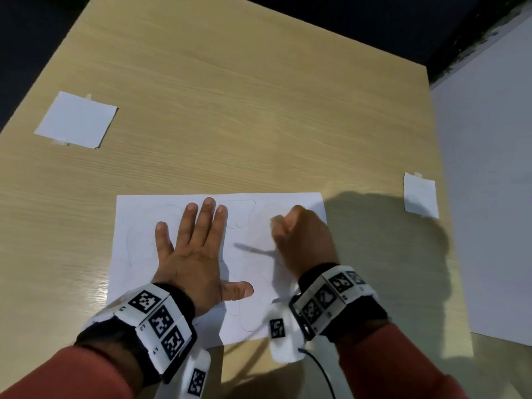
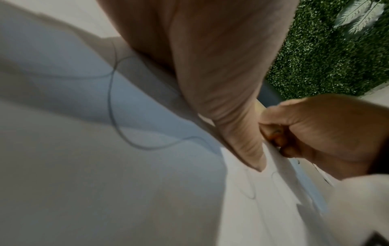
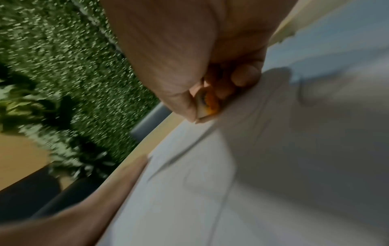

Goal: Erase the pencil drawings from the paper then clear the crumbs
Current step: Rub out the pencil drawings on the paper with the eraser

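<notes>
A white sheet of paper (image 1: pixel 253 272) with faint pencil lines (image 2: pixel 118 116) lies near the table's front edge. My left hand (image 1: pixel 195 249) lies flat on the paper's left half, fingers straight and spread, pressing it down. My right hand (image 1: pixel 299 240) is curled over the paper's right half and pinches a small orange and white eraser (image 3: pixel 207 104) between thumb and fingers, its end against the sheet. The right hand is blurred in the head view. In the left wrist view the right hand (image 2: pixel 315 133) shows beyond my left thumb. No crumbs can be made out.
The wooden table (image 1: pixel 230 110) carries a small white paper square (image 1: pixel 76 119) taped at the far left and another small white slip (image 1: pixel 420 195) at the right edge. A white board (image 1: pixel 489 197) stands to the right of the table. A black cable (image 1: pixel 322 372) hangs from my right wrist.
</notes>
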A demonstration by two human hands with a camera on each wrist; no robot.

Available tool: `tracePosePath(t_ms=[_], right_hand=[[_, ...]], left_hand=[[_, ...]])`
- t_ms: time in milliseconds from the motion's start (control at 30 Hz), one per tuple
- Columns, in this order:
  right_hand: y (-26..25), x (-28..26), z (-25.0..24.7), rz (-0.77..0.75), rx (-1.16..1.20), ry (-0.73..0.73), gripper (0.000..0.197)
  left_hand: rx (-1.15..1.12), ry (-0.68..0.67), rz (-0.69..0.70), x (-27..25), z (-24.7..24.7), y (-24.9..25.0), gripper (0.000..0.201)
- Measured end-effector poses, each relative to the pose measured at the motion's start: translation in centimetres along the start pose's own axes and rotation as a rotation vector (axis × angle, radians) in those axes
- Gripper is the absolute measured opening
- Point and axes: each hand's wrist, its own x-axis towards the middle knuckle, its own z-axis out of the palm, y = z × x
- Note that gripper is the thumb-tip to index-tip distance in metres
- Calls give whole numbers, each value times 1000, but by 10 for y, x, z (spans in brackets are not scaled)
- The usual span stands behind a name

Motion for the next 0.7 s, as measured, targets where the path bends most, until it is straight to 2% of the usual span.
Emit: tracePosePath(t_ms=[67, 133, 200, 233, 267, 300, 400, 467, 533, 567, 667, 700], right_hand=[[1, 5, -8, 72, -10, 54, 23], [-11, -1, -6, 33, -11, 63, 22], [-27, -18, 5, -204, 22, 5, 22], [-31, -27, 12, -322, -33, -41, 24], [-30, -29, 15, -375, -76, -75, 25], [-26, -25, 14, -321, -75, -77, 27], [-3, -9, 5, 11, -7, 5, 27], [5, -3, -2, 111, -38, 53, 28], [-1, -5, -4, 123, -28, 100, 28], [-7, -9, -4, 91, -7, 92, 28], [-34, -29, 10, -218, 28, -20, 22], [-41, -37, 14, -234, 48, -70, 21]], left_hand=[[-9, 5, -4, 0, 1, -1, 133], [-2, 13, -6, -1, 2, 0, 134], [6, 20, -17, 0, 2, 2, 136], [8, 19, -20, 0, 2, 2, 136], [9, 16, -20, 0, 2, 3, 136], [10, 17, -19, 0, 2, 2, 136], [11, 10, -12, 0, 1, 1, 134], [4, 6, -11, 0, 1, 1, 133], [6, 4, -15, 0, 1, 0, 134], [9, 4, -15, -1, 1, 1, 134], [21, 1, -23, 0, 0, 3, 133], [23, 3, -22, 0, 1, 3, 132]])
